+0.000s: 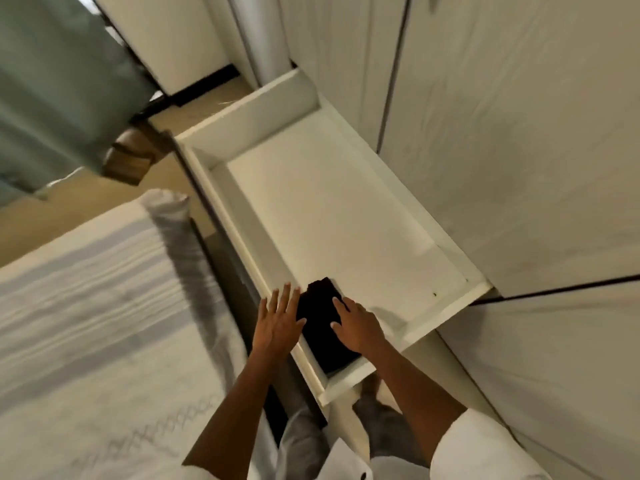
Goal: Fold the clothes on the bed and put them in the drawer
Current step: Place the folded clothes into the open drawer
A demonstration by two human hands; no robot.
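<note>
The step in hand was judged to be the stowing step: a folded black garment (323,327) lay inside the open white drawer (346,209), at its near end, against the front wall and close to the near corner. The right hand (358,325) rested flat on the garment's right side with fingers extended and relaxed, grasping nothing; it appeared to be pressing or smoothing the fabric. The left hand (278,317) was held over the drawer's front rim, fingers spread and straight, its thumb just touching the garment's left edge; it too held nothing. The rest of the drawer floor showed bare white. The bed (86,306), with a pale striped cover, lay to the left of the drawer; the part of it in view was blurred and no further clothes could be made out on it. A grey-green curtain (59,81) hung at upper left, and white cupboard fronts (519,133) stood behind the drawer. In my judgement, this garment was as good as placed. The next move would call for lifting both hands clear without disturbing the fold, then turning to the bed to check for remaining clothes.
</note>
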